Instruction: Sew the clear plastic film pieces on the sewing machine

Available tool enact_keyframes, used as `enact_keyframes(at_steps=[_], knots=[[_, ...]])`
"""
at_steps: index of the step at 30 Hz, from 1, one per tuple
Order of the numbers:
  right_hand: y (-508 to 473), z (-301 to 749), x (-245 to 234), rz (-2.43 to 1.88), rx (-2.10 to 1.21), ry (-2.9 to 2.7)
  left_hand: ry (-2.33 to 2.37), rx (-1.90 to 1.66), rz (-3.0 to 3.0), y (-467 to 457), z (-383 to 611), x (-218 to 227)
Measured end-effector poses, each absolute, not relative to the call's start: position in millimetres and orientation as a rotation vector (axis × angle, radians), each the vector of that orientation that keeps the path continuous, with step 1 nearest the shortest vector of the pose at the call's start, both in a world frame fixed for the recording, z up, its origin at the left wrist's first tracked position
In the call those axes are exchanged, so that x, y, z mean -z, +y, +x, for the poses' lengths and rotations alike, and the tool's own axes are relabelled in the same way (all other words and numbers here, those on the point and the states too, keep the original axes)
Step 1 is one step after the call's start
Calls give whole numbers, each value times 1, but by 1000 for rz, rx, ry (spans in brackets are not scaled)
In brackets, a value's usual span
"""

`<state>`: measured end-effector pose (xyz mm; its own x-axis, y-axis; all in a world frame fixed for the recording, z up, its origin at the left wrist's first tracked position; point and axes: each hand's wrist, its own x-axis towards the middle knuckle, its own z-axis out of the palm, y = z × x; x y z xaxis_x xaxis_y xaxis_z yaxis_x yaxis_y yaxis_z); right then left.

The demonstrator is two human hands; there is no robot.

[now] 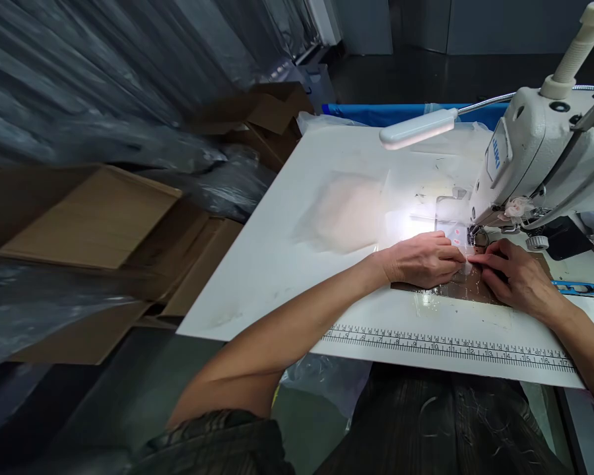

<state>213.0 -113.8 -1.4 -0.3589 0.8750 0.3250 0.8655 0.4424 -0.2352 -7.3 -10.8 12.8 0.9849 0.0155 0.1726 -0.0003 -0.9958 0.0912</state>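
Note:
A small pale piece of fabric [456,232] with pinkish marks lies at the needle of a white sewing machine [525,145]. My left hand [428,260] is closed, its curled fingers gripping the fabric's near edge. From the other side, my right hand [517,270] pinches the same edge, its fingertips almost meeting the left ones just in front of the presser foot [473,233]. Beneath both hands is a shiny brown sheet [453,290] on the table. My fingers hide part of the fabric.
A lit lamp [418,128] hangs over the white table [277,264]. Along the front edge runs a printed ruler [445,346]. Blue thread snips [577,287] lie at the right, near a dark phone-like slab [567,237]. Cardboard boxes [94,211] and plastic sheeting [129,79] crowd the left.

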Motion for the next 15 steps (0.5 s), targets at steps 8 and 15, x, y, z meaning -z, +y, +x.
enact_keyframes(at_steps=[8, 15], knots=[[-114, 213, 1, -1431, 9, -2308, -58, -294, 3114, -12, -8, -15], [-116, 213, 4, -1456, 7, -2314, 34, -325, 3068, -16, -7, -20]])
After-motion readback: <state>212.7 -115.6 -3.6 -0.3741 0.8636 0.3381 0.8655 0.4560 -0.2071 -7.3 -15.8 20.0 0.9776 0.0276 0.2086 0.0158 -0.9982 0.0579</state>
